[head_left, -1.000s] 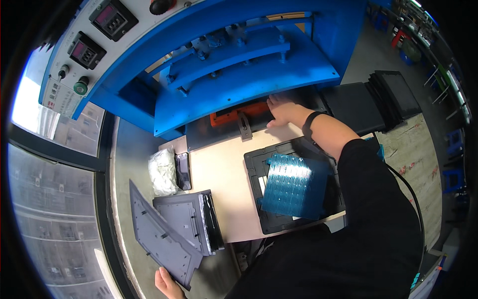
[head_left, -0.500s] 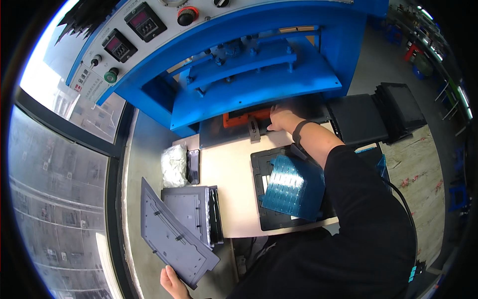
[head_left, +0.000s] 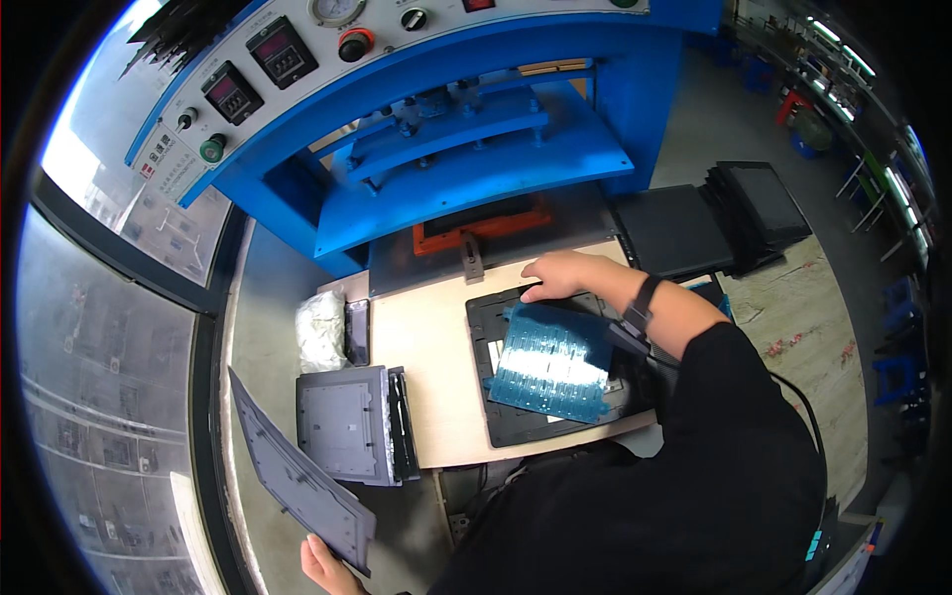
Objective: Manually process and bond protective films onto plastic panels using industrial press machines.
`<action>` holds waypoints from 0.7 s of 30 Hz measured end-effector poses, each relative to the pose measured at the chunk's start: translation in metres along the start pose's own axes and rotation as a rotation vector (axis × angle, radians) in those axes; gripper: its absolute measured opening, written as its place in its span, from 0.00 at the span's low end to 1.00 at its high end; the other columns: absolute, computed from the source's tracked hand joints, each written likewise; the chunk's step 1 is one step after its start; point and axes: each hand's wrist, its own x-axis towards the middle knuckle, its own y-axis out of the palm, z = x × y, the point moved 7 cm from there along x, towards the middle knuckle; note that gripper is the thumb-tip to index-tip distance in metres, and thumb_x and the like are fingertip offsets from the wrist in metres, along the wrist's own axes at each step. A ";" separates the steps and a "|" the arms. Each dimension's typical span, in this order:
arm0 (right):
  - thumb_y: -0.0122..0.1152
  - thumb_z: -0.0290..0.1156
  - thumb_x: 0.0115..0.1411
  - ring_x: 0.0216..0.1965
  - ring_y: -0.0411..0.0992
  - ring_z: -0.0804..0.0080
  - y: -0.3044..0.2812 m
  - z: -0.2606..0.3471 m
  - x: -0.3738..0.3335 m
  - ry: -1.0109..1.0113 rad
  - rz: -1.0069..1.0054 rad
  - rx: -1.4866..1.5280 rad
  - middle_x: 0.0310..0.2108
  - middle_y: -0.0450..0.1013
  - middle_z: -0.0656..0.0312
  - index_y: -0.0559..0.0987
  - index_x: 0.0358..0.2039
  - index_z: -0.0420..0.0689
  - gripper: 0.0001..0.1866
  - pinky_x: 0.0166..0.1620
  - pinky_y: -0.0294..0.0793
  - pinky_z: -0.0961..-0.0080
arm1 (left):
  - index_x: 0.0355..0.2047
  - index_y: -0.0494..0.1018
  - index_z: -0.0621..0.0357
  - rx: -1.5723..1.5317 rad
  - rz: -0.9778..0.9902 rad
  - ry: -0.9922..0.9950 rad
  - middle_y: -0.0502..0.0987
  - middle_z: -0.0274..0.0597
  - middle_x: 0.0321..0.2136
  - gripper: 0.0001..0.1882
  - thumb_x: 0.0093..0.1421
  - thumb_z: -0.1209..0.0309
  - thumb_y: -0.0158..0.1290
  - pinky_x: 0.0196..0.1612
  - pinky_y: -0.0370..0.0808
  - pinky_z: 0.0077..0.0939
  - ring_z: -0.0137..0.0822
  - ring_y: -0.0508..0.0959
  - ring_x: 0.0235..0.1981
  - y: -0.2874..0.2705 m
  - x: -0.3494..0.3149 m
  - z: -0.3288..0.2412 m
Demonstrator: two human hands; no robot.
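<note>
At the lower left my left hand grips the bottom edge of a thin grey plastic panel, which is held up on a tilt. My right hand reaches in from the right over the far edge of a black tray-like panel. Its thumb and fingers look apart, with nothing visible between them. On that black panel lies a shiny blue translucent film sheet. A dark strap with a cable circles my right wrist.
A blue press stands ahead, with an orange-red frame on its dark bed. Grey panels are stacked at left, near a white plastic bundle and a phone-like dark object. Black panels lie at right.
My right hand has come back from the orange-red frame to the far edge of the black panel. The grey panel in my left hand has turned more edge-on. The whole view has shifted slightly.
</note>
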 end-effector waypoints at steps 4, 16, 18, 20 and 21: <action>0.56 0.52 0.56 0.51 0.67 0.49 -0.023 -0.018 -0.053 0.056 -0.088 0.058 0.48 0.70 0.44 0.69 0.53 0.38 0.33 0.54 0.66 0.62 | 0.17 0.54 0.55 -0.122 0.010 0.080 0.51 0.23 0.17 0.19 0.66 0.69 0.44 0.22 0.47 0.20 0.18 0.50 0.20 0.026 0.027 -0.007; 0.60 0.38 0.55 0.60 0.56 0.49 -0.250 0.052 -0.201 -0.121 -1.366 -0.599 0.59 0.56 0.41 0.60 0.57 0.31 0.34 0.62 0.56 0.62 | 0.21 0.69 0.62 -0.034 0.377 0.031 0.65 0.34 0.15 0.15 0.64 0.70 0.46 0.21 0.62 0.20 0.23 0.66 0.19 0.100 0.055 -0.040; 0.59 0.39 0.56 0.63 0.53 0.50 -0.275 0.043 -0.197 -0.084 -1.420 -0.703 0.61 0.54 0.41 0.60 0.57 0.30 0.35 0.64 0.52 0.62 | 0.29 0.72 0.61 0.005 0.426 0.258 0.68 0.33 0.18 0.09 0.63 0.70 0.48 0.23 0.66 0.18 0.21 0.69 0.21 0.108 0.056 -0.040; 0.59 0.39 0.56 0.65 0.48 0.47 -0.282 0.013 -0.169 0.069 -1.247 -0.812 0.62 0.49 0.37 0.58 0.57 0.27 0.37 0.65 0.50 0.62 | 0.15 0.54 0.57 -0.174 0.397 0.349 0.53 0.24 0.15 0.20 0.64 0.70 0.45 0.21 0.49 0.22 0.19 0.52 0.20 0.121 0.055 -0.039; 0.58 0.39 0.57 0.65 0.46 0.46 -0.282 0.022 -0.166 0.095 -1.191 -0.746 0.62 0.48 0.34 0.57 0.57 0.26 0.37 0.65 0.48 0.61 | 0.15 0.54 0.60 -0.123 0.389 0.378 0.52 0.30 0.13 0.21 0.63 0.70 0.46 0.20 0.50 0.25 0.22 0.53 0.18 0.121 0.055 -0.039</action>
